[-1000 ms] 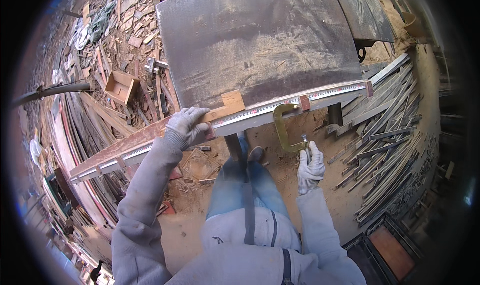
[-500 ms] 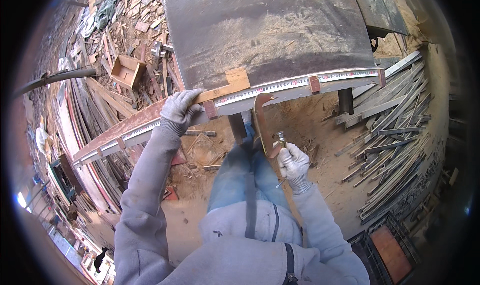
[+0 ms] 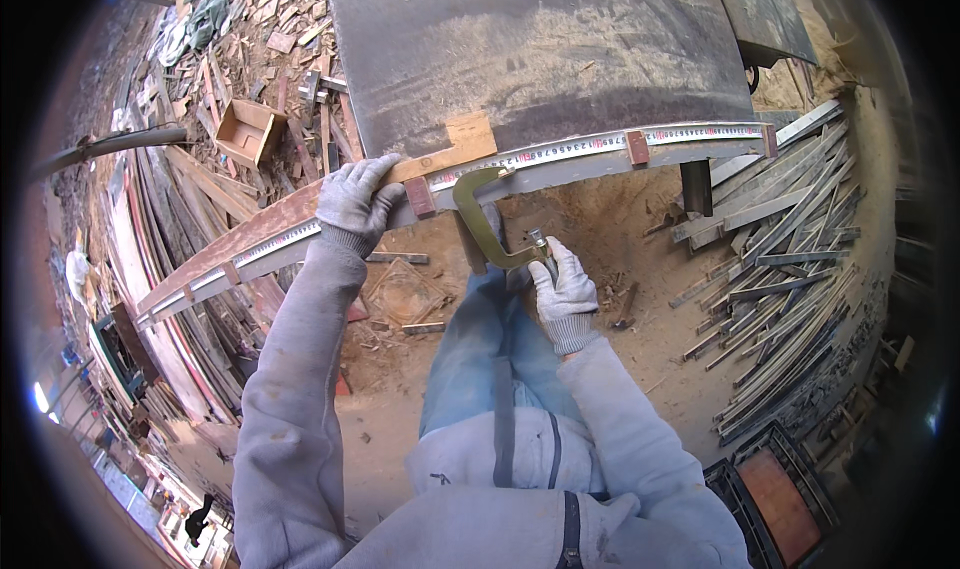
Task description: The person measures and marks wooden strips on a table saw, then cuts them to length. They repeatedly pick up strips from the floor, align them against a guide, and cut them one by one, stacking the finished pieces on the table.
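My gloved left hand is closed over the narrow end of an L-shaped wooden block, at the edge of a long grey beam. A measuring tape strip runs along the beam. In my gloved right hand is a greenish C-clamp, held near its screw end. The clamp's upper jaw overlaps the beam's near edge just right of a reddish-brown block; whether it touches is unclear. The fingers partly hide the screw and handle.
A large dusty metal tabletop lies beyond the beam. Stacked wood strips fill the right side. Scrap wood and an open wooden box lie at left. A black crate sits at lower right.
My right hand has brought the C-clamp left and slightly up, turning it so its curved frame shows broadside. My left hand stays on the wooden block.
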Demonstrator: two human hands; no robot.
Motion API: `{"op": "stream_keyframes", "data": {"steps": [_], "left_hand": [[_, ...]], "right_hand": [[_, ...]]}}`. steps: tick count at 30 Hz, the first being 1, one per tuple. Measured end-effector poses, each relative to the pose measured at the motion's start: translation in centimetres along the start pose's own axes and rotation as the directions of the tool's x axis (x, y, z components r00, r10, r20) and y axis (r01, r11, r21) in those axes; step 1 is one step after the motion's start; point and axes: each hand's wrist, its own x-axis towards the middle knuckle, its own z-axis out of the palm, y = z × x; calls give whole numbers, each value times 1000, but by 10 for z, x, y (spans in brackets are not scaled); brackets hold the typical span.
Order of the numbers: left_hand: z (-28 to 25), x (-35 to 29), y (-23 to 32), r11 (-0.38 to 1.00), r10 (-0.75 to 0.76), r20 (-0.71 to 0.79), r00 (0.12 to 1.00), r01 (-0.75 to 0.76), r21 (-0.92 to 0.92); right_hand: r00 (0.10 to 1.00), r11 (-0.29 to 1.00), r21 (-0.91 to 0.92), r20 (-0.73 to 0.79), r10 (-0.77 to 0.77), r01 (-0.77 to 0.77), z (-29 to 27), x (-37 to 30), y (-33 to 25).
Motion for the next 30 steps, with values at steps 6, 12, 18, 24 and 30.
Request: {"op": "stream_keyframes", "data": {"steps": [6,12,18,24,30], "left_hand": [[3,5,-3,991,9,-8,1000,-10,-135],[4,8,-4,967,-3,7,1000,5,-256],[6,9,-6,967,-11,30,999,18,-253],[5,9,-2,979,23,-5,1000,-23,-204],[9,6,8,999,-14,-8,1000,14,31]], "right_hand": [[990,993,107,140,29,-44,5,-2,0],[746,708,536,665,-19,-460,14,4,-37],[700,360,660,714,-26,-660,53,16,-54],[643,409,566,762,72,-716,70,20,-58],[680,509,525,712,178,-683,101,19,-48]]}}
